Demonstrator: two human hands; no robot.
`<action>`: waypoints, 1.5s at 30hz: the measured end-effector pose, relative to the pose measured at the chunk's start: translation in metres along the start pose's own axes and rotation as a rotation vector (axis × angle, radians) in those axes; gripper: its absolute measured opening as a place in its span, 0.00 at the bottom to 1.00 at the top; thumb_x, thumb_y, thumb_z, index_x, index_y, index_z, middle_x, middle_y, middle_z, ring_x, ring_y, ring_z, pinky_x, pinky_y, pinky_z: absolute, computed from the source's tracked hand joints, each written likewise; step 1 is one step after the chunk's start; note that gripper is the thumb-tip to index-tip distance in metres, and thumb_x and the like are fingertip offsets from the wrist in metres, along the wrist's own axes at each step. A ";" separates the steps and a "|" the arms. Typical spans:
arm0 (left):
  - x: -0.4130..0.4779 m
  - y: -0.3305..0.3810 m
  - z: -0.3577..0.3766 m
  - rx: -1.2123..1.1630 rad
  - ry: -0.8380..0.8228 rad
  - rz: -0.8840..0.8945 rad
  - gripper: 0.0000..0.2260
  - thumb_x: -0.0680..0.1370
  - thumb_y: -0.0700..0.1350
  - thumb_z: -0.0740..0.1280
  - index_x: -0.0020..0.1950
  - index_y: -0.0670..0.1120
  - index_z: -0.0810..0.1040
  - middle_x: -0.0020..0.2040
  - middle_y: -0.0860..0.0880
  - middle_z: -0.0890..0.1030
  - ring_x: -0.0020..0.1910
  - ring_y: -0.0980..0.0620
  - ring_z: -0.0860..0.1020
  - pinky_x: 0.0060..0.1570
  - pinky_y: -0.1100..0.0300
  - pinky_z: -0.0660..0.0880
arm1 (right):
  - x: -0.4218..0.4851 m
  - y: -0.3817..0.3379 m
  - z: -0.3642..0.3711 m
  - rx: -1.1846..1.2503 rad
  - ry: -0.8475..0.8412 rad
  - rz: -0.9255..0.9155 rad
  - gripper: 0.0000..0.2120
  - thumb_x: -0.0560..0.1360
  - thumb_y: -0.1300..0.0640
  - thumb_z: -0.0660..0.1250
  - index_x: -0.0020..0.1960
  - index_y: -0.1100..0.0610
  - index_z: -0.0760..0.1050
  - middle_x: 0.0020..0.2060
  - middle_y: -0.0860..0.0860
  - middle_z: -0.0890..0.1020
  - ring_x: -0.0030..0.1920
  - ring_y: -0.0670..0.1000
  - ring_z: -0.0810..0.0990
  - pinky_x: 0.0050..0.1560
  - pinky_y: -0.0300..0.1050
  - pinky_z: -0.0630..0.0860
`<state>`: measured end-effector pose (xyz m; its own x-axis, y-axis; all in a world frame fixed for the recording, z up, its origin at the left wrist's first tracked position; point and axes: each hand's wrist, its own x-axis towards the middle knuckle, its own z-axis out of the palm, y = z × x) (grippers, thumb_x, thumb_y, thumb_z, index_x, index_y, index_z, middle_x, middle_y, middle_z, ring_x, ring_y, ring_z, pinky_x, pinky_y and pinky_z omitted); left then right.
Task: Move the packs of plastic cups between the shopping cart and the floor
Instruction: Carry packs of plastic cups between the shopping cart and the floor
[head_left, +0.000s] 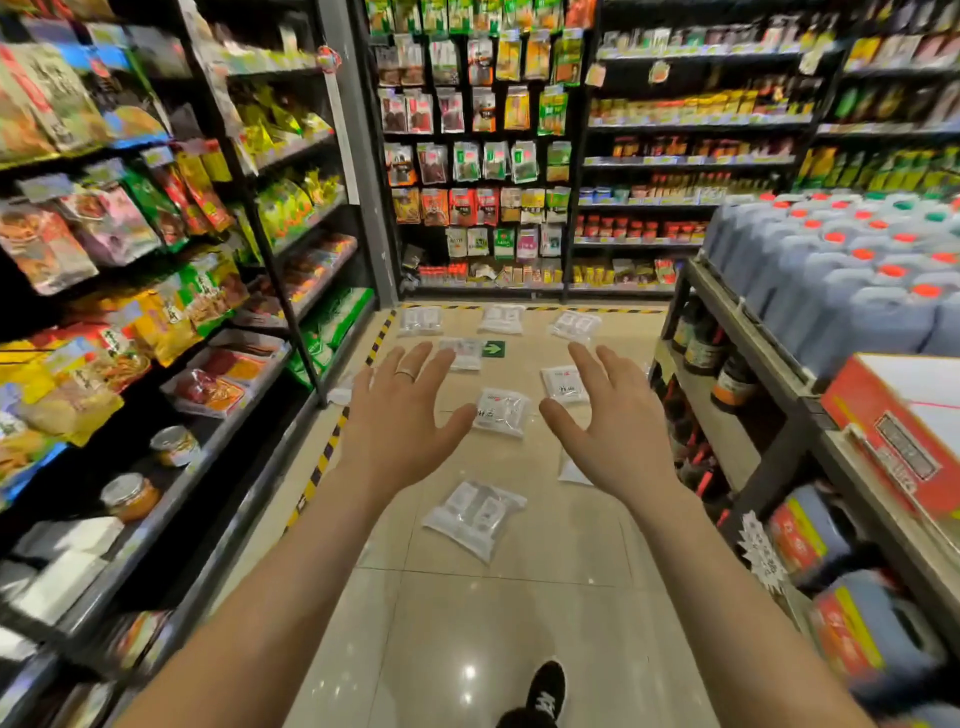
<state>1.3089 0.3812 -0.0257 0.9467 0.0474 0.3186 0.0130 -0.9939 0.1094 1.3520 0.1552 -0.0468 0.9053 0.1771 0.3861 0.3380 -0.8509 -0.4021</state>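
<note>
- Your left hand (400, 415) and right hand (618, 421) reach forward, apart, fingers spread, holding nothing.
- The packs of plastic cups (475, 517) lie scattered flat on the tiled floor (519, 623), well below your hands.
- Snack shelves (156, 291) stand at your left, and red-capped jugs (852, 275) at your right.

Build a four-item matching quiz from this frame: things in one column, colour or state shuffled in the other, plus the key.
Things
1. left hand
2. nearest pack of plastic cups
3. arrow sticker
4. jugs

Colour or state
a. blue, red caps
b. green, stuck to the floor
c. open, ring on one finger
d. clear wrap, lying on the floor

Pairs: 1-c, 2-d, 3-b, 4-a
</note>
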 end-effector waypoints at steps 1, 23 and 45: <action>0.020 0.000 0.012 0.000 -0.011 0.004 0.37 0.73 0.70 0.45 0.78 0.55 0.60 0.78 0.49 0.62 0.77 0.45 0.57 0.74 0.43 0.55 | 0.017 0.010 0.012 0.008 -0.004 0.013 0.36 0.74 0.31 0.51 0.78 0.47 0.57 0.76 0.54 0.62 0.75 0.58 0.58 0.72 0.59 0.60; 0.367 -0.032 0.274 -0.022 -0.331 0.059 0.39 0.71 0.70 0.43 0.78 0.53 0.59 0.78 0.48 0.62 0.77 0.44 0.58 0.73 0.43 0.57 | 0.309 0.171 0.245 0.079 -0.305 0.242 0.34 0.76 0.34 0.56 0.78 0.45 0.55 0.78 0.54 0.58 0.77 0.58 0.53 0.75 0.56 0.52; 0.442 -0.261 0.734 -0.137 -0.830 0.150 0.37 0.73 0.69 0.49 0.78 0.53 0.62 0.75 0.42 0.66 0.74 0.42 0.64 0.71 0.43 0.61 | 0.298 0.238 0.697 0.159 -0.535 0.855 0.35 0.75 0.36 0.57 0.79 0.46 0.54 0.77 0.55 0.59 0.77 0.57 0.56 0.74 0.57 0.57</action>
<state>1.9601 0.5884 -0.6044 0.8649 -0.2256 -0.4485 -0.1201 -0.9603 0.2516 1.8817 0.3502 -0.6055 0.8426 -0.2284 -0.4877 -0.4808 -0.7271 -0.4901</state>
